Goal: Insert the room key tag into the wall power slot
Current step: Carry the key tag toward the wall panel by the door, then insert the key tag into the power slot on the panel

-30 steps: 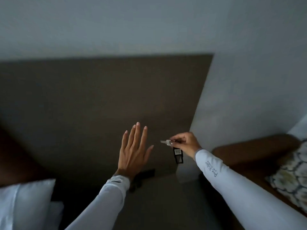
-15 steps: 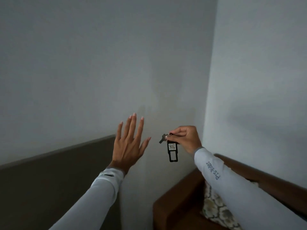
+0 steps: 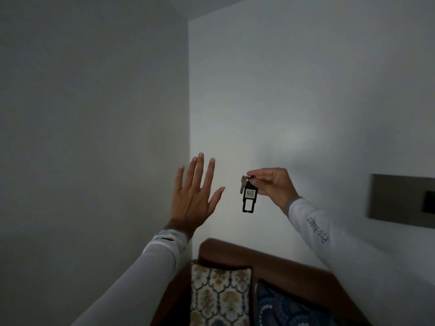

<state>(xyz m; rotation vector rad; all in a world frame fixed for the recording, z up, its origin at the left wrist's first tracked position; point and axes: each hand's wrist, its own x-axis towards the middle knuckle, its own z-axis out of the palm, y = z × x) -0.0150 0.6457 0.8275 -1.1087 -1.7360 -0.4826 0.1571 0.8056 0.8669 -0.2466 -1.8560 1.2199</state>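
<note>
My right hand [image 3: 273, 184] pinches the ring of a key set in mid-air. From it hangs a black room key tag [image 3: 249, 198] with a small pale label, and a metal key [image 3: 243, 184] beside it. My left hand [image 3: 195, 196] is raised to the left of the tag, fingers spread, holding nothing. On the right wall at the frame's edge sits a grey wall plate [image 3: 400, 198] with a dark opening [image 3: 428, 205]; it is well to the right of the tag and partly cut off.
The room is dim. Two white walls meet in a corner above my left hand. Below stands a brown wooden seat back [image 3: 259, 252] with a pale patterned cushion [image 3: 219, 295] and a dark blue patterned cushion [image 3: 287, 309].
The view has swung up and to the right, from a dark panel to the wall corner. The grey wall plate has come into view. My right hand keeps hold of the key set.
</note>
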